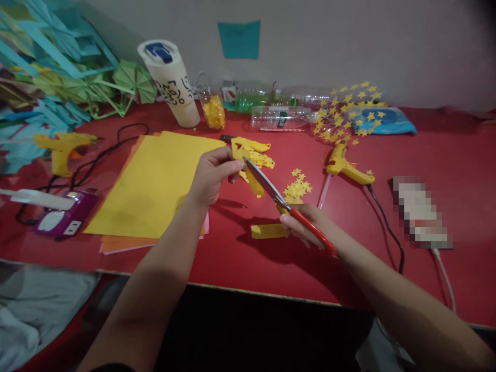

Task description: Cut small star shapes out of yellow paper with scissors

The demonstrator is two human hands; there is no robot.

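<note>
- Head view: the left hand (212,176) pinches a small strip of yellow paper (253,181) between thumb and fingertips, holding it up above the red table (445,155), just right of the large yellow paper sheet (155,181).
- The right hand (306,225) is closed around the red handles of a pair of scissors with grey metal blades (277,198); the blade tips meet the strip at its near edge.
- To cut well, I judge the strip wants to be kept taut and turned by the left hand while the blades stay fairly steady, with fingertips clear of the blade line.
- A loose yellow paper offcut (268,230) lies on the table just under the scissors, and a small heap of cut yellow paper stars (297,189) lies just beyond the blades; keeping finished pieces apart from scraps looks sensible.
- A yellow glue gun (346,169) lies to the right of the stars, its black cord running toward the table's near edge.
- Hard to make out: whether the blades are parted or shut, since they appear as one grey wedge.
- Any outline on the strip is too small to read, and the right fingers are mostly hidden under the handles.
- An object at the right is blurred out, and the far left edge is smeared.
</note>
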